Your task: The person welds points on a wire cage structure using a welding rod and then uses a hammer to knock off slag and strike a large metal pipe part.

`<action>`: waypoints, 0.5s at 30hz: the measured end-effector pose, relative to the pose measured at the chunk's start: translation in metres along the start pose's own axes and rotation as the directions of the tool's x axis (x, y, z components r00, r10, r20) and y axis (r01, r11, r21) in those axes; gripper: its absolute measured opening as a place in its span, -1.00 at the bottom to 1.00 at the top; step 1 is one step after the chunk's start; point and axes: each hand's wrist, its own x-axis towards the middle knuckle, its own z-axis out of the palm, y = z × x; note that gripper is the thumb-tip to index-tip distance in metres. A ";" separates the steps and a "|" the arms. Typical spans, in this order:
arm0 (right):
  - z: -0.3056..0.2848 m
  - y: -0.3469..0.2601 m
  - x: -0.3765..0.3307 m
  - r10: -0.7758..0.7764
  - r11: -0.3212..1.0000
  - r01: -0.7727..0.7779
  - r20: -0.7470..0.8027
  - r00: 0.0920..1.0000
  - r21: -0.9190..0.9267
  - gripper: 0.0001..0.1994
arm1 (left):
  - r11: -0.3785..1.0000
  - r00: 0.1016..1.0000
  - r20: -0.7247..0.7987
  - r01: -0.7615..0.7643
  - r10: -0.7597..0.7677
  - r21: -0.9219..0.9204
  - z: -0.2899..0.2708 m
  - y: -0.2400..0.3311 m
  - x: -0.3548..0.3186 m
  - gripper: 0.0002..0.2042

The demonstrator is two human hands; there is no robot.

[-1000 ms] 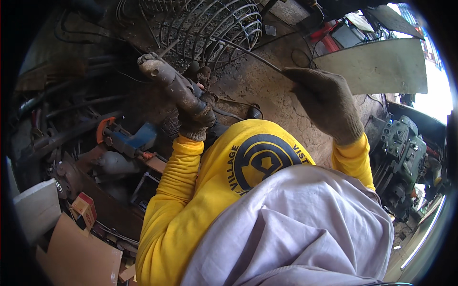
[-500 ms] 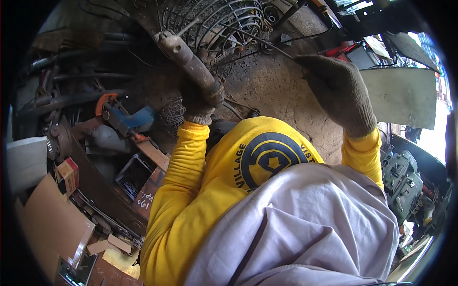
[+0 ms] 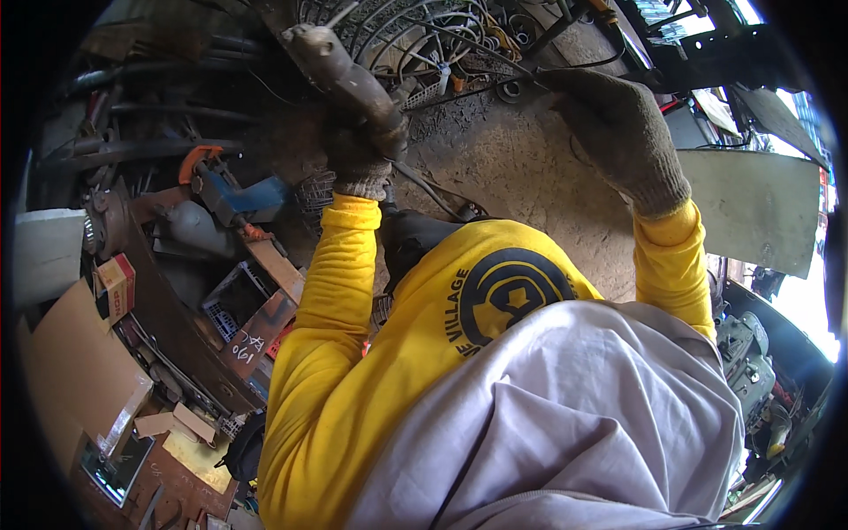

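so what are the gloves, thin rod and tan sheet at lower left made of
Gloves: matte brown knit, given the ribbed cuffs; yarn unclear. Rod: probably bare metal, being thin, dark and stiff-looking. Sheet: likely cardboard, with a plain, matte tan face.

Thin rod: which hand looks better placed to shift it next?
Right, probably: the right hand appears to pinch the rod, while the left hand is closed around a bulky tool and would have to free its fingers first.

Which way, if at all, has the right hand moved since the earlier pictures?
Yes: judged against the pale panel, the right hand has moved upward in the view.
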 end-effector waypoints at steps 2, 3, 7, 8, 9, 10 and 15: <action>0.002 0.005 0.002 -0.059 0.998 0.060 -0.022 0.998 0.014 -0.76 | 0.544 0.960 0.179 0.269 -0.214 -0.795 -0.006 -0.009 -0.002 -0.69; 0.004 0.004 0.001 -0.080 0.997 0.080 -0.024 0.997 0.003 -0.75 | 0.185 0.934 0.291 0.330 -0.209 -0.926 -0.007 -0.013 -0.003 -0.68; 0.019 -0.004 0.001 -0.123 0.992 0.122 -0.029 0.992 -0.015 -0.73 | 0.337 0.930 0.225 0.320 -0.292 -0.885 -0.007 -0.018 -0.005 -0.64; 0.024 -0.005 0.000 -0.126 0.992 0.125 -0.035 0.991 -0.013 -0.73 | 0.775 0.957 0.032 0.252 -0.287 -0.580 -0.008 -0.015 -0.006 -0.63; 0.029 -0.005 -0.001 -0.112 0.994 0.112 -0.034 0.993 -0.002 -0.72 | 0.917 0.973 -0.038 0.203 -0.229 -0.343 -0.009 -0.014 -0.006 -0.63; 0.032 -0.006 0.000 -0.105 0.994 0.106 -0.034 0.994 0.006 -0.71 | 0.985 0.980 -0.112 0.158 -0.166 -0.073 -0.010 -0.012 -0.004 -0.63; 0.043 -0.013 -0.005 -0.013 0.997 0.012 0.016 1.000 0.082 -0.68 | 0.986 0.988 -0.044 0.145 -0.149 -0.077 -0.014 -0.039 -0.010 -0.63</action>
